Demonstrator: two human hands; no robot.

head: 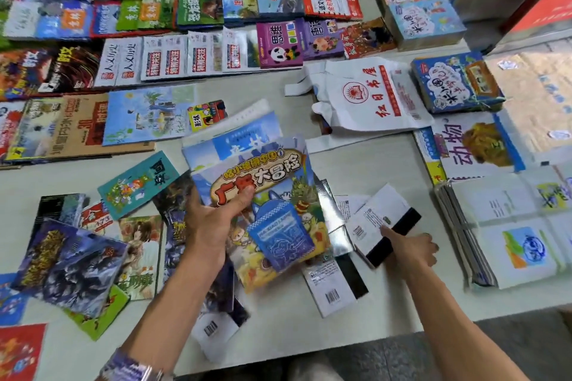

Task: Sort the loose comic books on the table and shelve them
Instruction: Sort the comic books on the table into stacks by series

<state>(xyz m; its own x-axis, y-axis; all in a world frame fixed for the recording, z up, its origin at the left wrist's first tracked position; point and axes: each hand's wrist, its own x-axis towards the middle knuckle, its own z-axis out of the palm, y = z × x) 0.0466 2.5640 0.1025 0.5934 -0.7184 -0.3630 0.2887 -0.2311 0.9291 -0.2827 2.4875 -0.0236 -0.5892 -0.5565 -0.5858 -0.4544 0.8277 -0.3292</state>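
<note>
My left hand (pixel 213 219) grips a stack of comic books (pixel 266 195) above the table, thumb pressed on the colourful top cover with a blue cartoon figure. My right hand (pixel 411 249) rests on a small white-and-black book (pixel 376 216) lying back cover up, fingers curled at its near edge. Loose comics lie scattered at the lower left: a dark fantasy one (pixel 74 266), a teal one (pixel 136 184) and a manga cover (pixel 140 244). More back-cover-up books (pixel 329 286) lie beneath the held stack.
Rows of magazines and books (pixel 198 52) cover the far half of the white table (pixel 356 161). A white printed plastic bag (pixel 368 96) lies centre right. Bundled book stacks (pixel 455 80) and a tied pile (pixel 510 232) sit at the right. The table's near edge (pixel 340 342) runs below my arms.
</note>
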